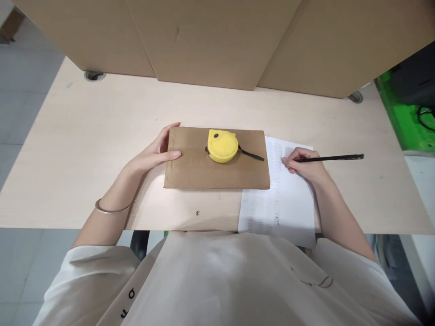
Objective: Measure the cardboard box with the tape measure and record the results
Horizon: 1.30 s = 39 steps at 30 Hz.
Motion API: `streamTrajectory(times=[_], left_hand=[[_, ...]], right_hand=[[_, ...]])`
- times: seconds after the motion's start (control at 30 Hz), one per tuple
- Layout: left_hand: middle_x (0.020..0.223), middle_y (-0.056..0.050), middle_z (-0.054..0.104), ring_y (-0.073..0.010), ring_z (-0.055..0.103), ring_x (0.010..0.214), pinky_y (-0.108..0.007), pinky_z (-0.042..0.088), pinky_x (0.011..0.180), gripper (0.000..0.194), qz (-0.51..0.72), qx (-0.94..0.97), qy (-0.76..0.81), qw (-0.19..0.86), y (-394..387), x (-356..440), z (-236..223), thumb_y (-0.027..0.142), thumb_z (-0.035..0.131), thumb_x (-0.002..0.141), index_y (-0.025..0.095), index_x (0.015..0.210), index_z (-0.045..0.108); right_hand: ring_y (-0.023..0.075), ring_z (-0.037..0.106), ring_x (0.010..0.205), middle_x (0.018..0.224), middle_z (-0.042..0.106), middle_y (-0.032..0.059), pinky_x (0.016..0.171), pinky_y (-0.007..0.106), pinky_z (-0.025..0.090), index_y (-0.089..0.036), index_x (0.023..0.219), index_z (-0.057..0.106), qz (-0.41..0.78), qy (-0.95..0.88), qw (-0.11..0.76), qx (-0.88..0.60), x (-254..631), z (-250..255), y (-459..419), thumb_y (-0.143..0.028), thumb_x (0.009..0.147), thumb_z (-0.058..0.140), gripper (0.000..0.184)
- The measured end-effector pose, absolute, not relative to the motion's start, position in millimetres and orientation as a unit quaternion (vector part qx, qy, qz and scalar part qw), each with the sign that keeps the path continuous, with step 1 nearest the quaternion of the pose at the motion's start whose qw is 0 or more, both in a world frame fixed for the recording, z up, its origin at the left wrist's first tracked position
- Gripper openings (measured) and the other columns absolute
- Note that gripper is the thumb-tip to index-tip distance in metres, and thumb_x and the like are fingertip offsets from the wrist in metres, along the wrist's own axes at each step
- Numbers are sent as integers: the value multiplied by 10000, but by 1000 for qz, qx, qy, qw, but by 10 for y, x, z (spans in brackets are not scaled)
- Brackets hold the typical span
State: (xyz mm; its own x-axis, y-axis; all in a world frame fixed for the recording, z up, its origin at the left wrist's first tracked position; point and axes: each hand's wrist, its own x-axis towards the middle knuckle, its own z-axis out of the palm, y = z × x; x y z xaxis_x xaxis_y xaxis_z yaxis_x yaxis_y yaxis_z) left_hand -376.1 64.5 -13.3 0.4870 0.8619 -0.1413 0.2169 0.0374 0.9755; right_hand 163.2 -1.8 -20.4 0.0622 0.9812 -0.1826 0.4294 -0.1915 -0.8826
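A brown cardboard box [190, 174] lies flat in front of me, its right end over part of a white sheet of paper [295, 199]. On top of the box rests a yellow tape measure [222, 146] with a black wrist strap trailing right. My left hand [161, 149] grips the box's left end, thumb on the top face and fingers around the far corner. In my right hand [304, 163] is a long black pen [336, 158], pinched between the fingers, its tip end at the paper. Handwriting and printed lines show on the sheet.
Cardboard panels [210, 40] stand along the back of the pale wooden table [84, 158]. Cable holes sit at the back left [94, 75] and back right [355, 97]. A green surface [396, 113] with dark equipment and a cable is beyond the right edge.
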Motion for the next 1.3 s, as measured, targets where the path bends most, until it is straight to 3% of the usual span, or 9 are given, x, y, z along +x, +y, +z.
streamTrajectory(times=[0.27, 0.4, 0.77, 1.1, 1.3], left_hand=[[2007, -205, 426, -570, 403, 1866, -698, 426, 1545, 1295, 273, 640, 431, 575, 630, -3734, -80, 755, 1048, 840, 316, 1887, 424], [1978, -203, 467, -573, 436, 1844, -707, 456, 1523, 1280, 273, 645, 427, 572, 643, -3744, -104, 746, 1049, 843, 330, 1887, 437], [1996, -196, 442, -559, 425, 1850, -685, 447, 1532, 1258, 270, 644, 429, 573, 623, -3739, -80, 751, 1043, 862, 333, 1881, 436], [1964, -168, 496, -550, 468, 1819, -685, 494, 1501, 1198, 283, 643, 421, 574, 630, -3769, -122, 699, 1056, 870, 374, 1874, 488], [1963, -177, 497, -548, 467, 1821, -652, 504, 1496, 1225, 276, 643, 428, 571, 625, -3750, -97, 729, 1047, 864, 352, 1875, 467]], right_hand=[[137, 521, 497, 537, 624, 15, 520, 320, 460, -274, 602, 629, 413, -534, 326, -662, 1644, -203, -15, -890, 580, 1152, 808], [140, 515, 503, 531, 602, 3, 533, 325, 485, -278, 615, 620, 408, -546, 317, -659, 1646, -206, -20, -879, 637, 1141, 796], [136, 528, 495, 531, 624, 17, 511, 304, 455, -268, 593, 634, 421, -536, 315, -660, 1664, -216, -18, -668, 654, 1165, 667], [136, 537, 491, 536, 645, 10, 491, 292, 485, -268, 603, 640, 421, -528, 332, -658, 1684, -242, -8, -584, 661, 1162, 613], [144, 540, 494, 550, 655, 21, 503, 317, 485, -272, 586, 654, 415, -541, 339, -648, 1673, -212, -34, -708, 660, 1167, 678]])
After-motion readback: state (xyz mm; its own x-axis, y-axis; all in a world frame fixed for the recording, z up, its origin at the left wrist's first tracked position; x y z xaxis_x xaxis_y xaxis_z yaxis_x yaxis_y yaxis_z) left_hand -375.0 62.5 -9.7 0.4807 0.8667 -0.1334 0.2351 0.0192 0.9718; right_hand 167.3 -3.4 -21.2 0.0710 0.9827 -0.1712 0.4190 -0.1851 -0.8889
